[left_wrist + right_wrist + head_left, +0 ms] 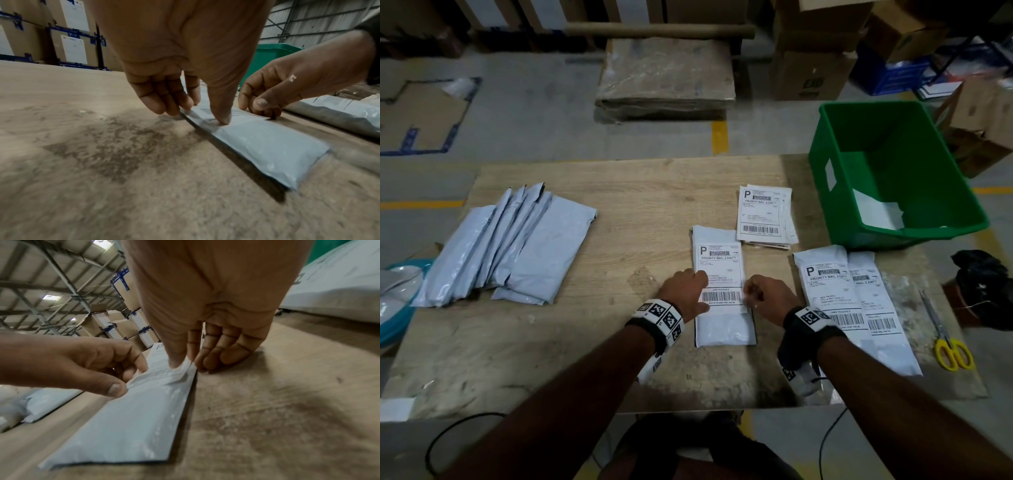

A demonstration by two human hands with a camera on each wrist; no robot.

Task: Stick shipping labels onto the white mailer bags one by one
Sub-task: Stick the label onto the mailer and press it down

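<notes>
Here the white plastic mailer bag (722,291) lies lengthwise away from the person, between both hands; left hand (686,291) presses the white paper shipping label (719,270) with its thumb, right hand (767,296) pinches its near right corner.

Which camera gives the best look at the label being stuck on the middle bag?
The head view: the whole shipping label lies face up, with a readable heading and barcode. The left wrist view shows it edge-on under the thumb; the right wrist view shows only its near end, blurred.

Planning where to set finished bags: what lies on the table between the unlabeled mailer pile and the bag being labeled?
Only bare table, in the head view, between the pile and the bag.
</notes>
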